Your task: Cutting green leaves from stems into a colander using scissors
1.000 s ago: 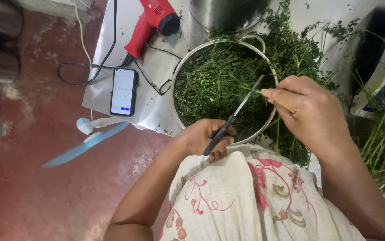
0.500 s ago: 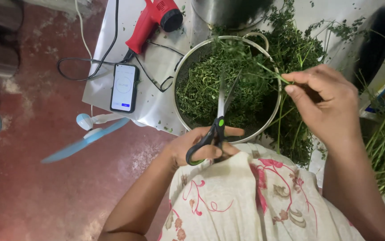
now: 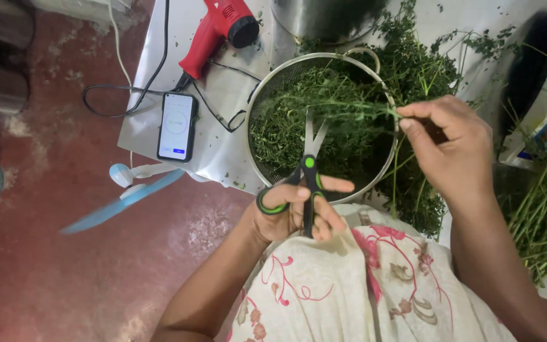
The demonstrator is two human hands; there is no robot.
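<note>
Scissors (image 3: 305,171) now open — left hand (image 3: 289,212) gripping handles; right hand (image 3: 454,149) pinching herb sprig (image 3: 343,107), shifted right.

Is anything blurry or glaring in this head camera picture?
Head view: the pale blue fan blade smears with motion blur; the scissors in the left hand look sharp; the phone screen glows bright; soft even light, faint shadows; frame edges bend slightly.

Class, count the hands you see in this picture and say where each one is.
2. The left hand grips black, green-trimmed scissors over the round metal strainer. The right hand pinches a green herb sprig above it.
</note>
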